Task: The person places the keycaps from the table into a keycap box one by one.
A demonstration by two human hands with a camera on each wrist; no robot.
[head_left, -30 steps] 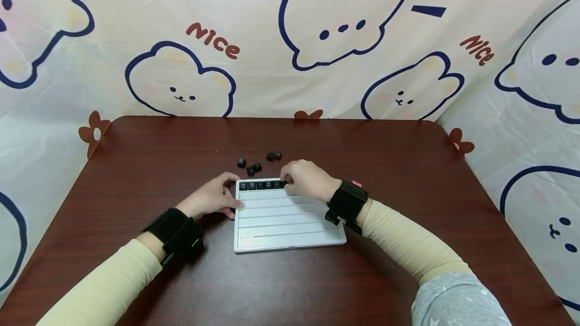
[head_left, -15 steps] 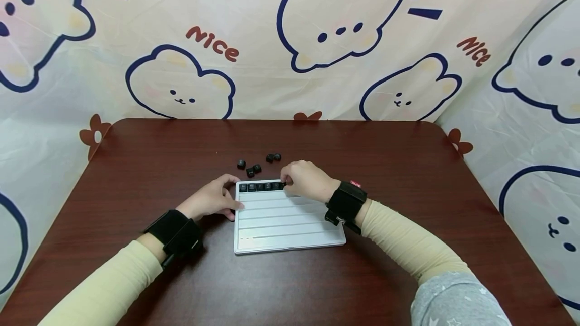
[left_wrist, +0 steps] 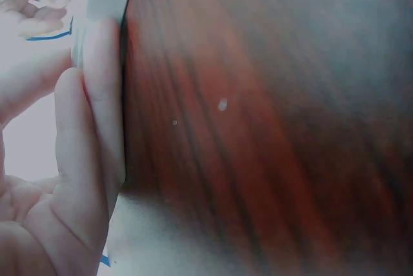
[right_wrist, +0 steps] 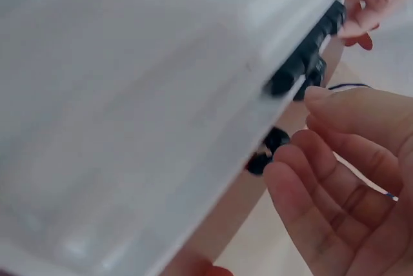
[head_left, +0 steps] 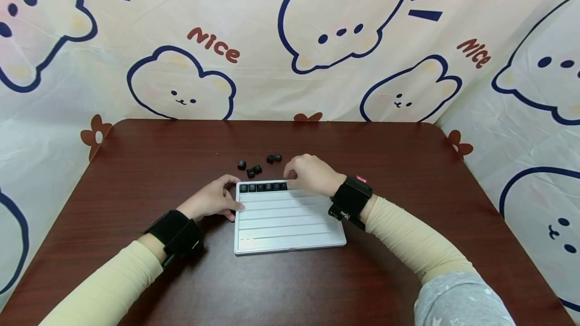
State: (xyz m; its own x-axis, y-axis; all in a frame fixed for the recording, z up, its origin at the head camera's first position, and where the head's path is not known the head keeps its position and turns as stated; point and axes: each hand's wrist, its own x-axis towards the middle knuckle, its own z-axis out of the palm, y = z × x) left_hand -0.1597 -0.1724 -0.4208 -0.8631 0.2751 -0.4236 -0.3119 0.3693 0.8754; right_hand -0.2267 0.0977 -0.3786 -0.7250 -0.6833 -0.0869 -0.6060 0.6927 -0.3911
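Observation:
A white ridged board (head_left: 290,220) lies flat on the table. Along its far edge, from the left corner to the middle, runs a row of black keycaps (head_left: 260,187). My left hand (head_left: 210,197) grips the board's left edge, thumb on top and fingers along the side; in the left wrist view those fingers (left_wrist: 87,128) lie against the rim. Just past the row's right end is my right hand (head_left: 312,175), over the far edge. The right wrist view shows its fingers (right_wrist: 290,192) loosely bent and nothing held between them.
Several loose black keycaps (head_left: 251,171) lie behind the board on the brown table (head_left: 385,165), with two more keycaps (head_left: 274,158) close together, near the right hand. A printed cloth (head_left: 258,89) hangs behind the table.
My right hand has let go of the row's last keycap and risen slightly up and right, uncovering it. The left hand and the board have stayed in place.

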